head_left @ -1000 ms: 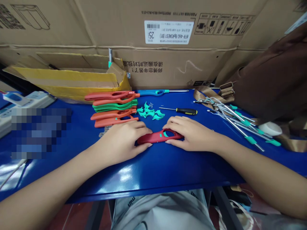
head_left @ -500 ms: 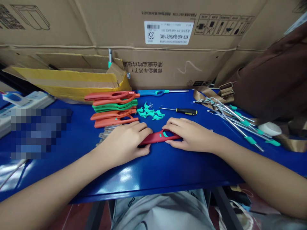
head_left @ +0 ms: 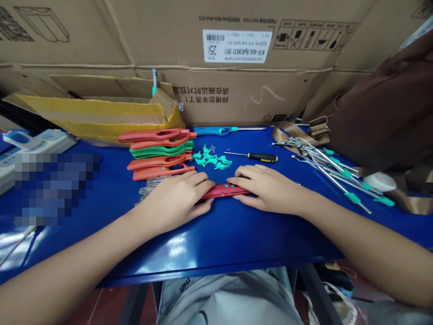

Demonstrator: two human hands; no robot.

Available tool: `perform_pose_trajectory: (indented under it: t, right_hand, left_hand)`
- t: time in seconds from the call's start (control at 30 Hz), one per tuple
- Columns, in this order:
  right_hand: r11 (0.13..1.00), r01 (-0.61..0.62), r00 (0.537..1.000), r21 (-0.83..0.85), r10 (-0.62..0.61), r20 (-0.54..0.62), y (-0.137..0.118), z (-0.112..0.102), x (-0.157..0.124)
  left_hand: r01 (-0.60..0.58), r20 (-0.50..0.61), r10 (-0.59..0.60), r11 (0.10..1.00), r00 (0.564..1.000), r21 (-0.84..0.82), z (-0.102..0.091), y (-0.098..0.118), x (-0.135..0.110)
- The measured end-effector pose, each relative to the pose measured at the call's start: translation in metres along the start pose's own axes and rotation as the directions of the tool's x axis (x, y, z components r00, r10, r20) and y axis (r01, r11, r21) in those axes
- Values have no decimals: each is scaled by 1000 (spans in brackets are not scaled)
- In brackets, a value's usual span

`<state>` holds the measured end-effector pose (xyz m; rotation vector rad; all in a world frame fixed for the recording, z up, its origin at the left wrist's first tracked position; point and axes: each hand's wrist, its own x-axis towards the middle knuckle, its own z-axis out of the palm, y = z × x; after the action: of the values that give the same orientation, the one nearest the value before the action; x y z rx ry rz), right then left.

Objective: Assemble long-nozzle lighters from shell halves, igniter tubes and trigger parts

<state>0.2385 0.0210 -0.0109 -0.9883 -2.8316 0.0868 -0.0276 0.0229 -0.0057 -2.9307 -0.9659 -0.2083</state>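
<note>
Between my two hands is a red lighter handle (head_left: 221, 191), turned so its long narrow edge and seam show, with small teal bits along its upper side. My left hand (head_left: 181, 196) is closed around its left end, hiding that end. On the right end, the fingers and thumb of my right hand (head_left: 270, 187) pinch it. Just beyond my hands lies a heap of teal triggers (head_left: 211, 160). Left of them are stacked red, orange and green lighter handles (head_left: 162, 151). Clear plastic pieces (head_left: 149, 185) stick out from behind my left hand.
A black-and-yellow screwdriver (head_left: 263, 157) and a blue lighter (head_left: 213, 131) lie farther back. Metal lighter tubes (head_left: 338, 169) with wires spread at the right, near a brown bag (head_left: 368, 104). A yellow-edged carton (head_left: 111, 113) and a power strip (head_left: 40, 149) stand left. Cardboard (head_left: 243, 99) walls the back.
The red lighter handle has been rolled in my hands; its open trigger loop faced up before, and its narrow edge shows now. Both hands stay in nearly the same place.
</note>
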Motion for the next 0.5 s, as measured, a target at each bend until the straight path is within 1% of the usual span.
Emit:
perform_pose_trajectory:
  t: [0.17,0.5]
  right_hand:
    - [1000,15,1000,-21,-15,-1,0,0,-2]
    - [999,-10,1000,-31,11,16,-4,-3,1]
  left_hand:
    - [-11,-17,11,1000,1000,7,1,-1,0]
    - [-21,-51,23,999,998,49,3,-1,1]
